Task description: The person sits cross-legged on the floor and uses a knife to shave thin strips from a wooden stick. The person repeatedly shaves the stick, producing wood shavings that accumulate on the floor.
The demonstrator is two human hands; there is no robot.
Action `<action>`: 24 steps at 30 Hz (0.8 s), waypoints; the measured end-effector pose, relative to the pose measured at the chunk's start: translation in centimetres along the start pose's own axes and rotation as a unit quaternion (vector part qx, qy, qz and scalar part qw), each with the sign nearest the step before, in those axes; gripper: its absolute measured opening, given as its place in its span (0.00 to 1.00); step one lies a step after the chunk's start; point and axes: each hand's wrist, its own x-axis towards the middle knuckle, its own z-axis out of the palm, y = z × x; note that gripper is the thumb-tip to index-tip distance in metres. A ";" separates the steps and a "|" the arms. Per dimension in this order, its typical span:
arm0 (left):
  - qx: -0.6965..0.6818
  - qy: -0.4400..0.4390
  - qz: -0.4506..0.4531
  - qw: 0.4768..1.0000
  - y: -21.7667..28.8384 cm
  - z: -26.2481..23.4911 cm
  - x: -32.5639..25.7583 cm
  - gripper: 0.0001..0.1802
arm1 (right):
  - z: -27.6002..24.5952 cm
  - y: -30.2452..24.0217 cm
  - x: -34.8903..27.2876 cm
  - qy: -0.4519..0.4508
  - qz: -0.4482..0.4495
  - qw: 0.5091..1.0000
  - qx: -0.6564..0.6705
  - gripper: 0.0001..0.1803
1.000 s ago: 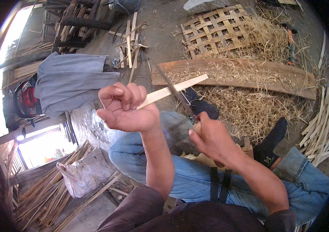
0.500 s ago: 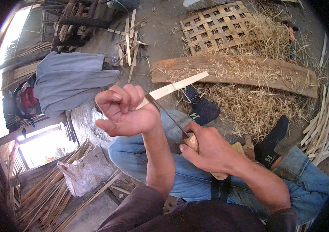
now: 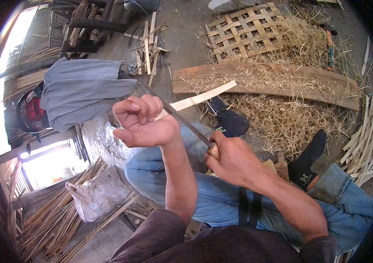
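Observation:
A pale bamboo strip runs out to the right from my left hand, whose fingers are curled round its near end. My right hand is closed on the wooden handle of a long knife. The knife's dark blade slants up and left, crossing the strip close to my left fingers. Whether the edge cuts into the strip I cannot tell. Both hands are above my jeans-clad leg.
Ahead lies a wooden plank strewn with shavings. Behind it is a woven bamboo panel. Split strips are heaped at the right, others at the far left. A grey cloth and a white sack are on my left.
The knife has turned, so more of its blade's flat shows and its handle end is less visible. My right hand has risen slightly; my left hand has shifted a little right.

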 end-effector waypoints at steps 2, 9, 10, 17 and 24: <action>0.021 0.003 0.008 1.000 0.0 -0.1 -0.1 0.33 | 0.2 0.0 0.0 0.004 0.007 1.000 -0.007 0.17; 0.020 0.018 0.017 0.999 0.1 0.4 -0.2 0.33 | 0.3 -0.3 -1.5 0.020 -0.016 0.999 0.029 0.17; 0.031 0.016 0.017 0.999 0.2 0.8 -0.2 0.33 | 0.0 0.1 -1.3 0.021 -0.009 1.000 0.016 0.17; 0.062 0.046 0.016 0.997 0.2 0.5 -0.4 0.33 | 0.4 1.1 -0.7 0.060 -0.018 0.998 -0.010 0.16; -0.012 -0.009 0.013 1.000 0.1 0.1 -0.2 0.32 | 0.4 1.0 -0.8 0.030 -0.020 0.998 -0.047 0.18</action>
